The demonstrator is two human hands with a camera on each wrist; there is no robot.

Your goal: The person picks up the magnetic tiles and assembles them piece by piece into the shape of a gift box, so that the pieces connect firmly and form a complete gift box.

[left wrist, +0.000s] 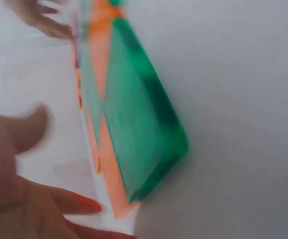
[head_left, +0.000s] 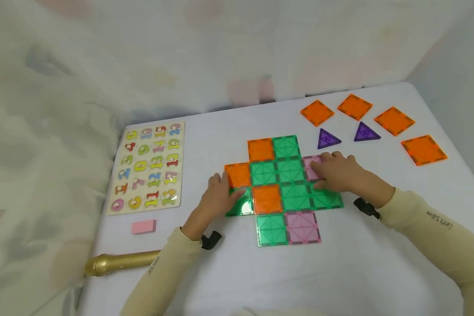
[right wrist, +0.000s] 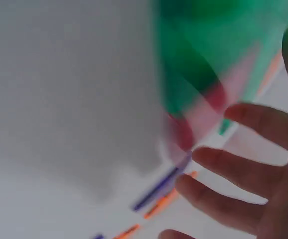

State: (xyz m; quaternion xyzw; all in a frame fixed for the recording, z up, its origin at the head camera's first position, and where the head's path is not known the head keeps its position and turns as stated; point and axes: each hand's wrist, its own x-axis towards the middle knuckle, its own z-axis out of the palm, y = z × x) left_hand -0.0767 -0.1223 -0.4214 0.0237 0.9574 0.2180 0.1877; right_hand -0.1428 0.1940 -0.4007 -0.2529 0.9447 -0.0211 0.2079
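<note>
Flat on the table lies a joined patch of square see-through magnetic tiles in green (head_left: 290,170), orange (head_left: 267,199) and pink (head_left: 302,227). My left hand (head_left: 217,195) is at its left edge, by an orange tile (head_left: 238,175) and a green tile (head_left: 242,204). In the left wrist view the thumb and fingers of that hand (left wrist: 19,184) are apart and grip nothing. Over the right edge, my right hand (head_left: 337,172) partly covers a pink tile (head_left: 310,164) and a green tile (head_left: 328,199). Its fingers (right wrist: 253,169) are spread in the right wrist view, pinching nothing.
Several loose orange square tiles (head_left: 393,121) and two purple triangle tiles (head_left: 328,139) lie at the back right. A number puzzle board (head_left: 146,171), a pink block (head_left: 144,227) and a gold microphone (head_left: 122,262) are at the left. Fabric hangs behind the table.
</note>
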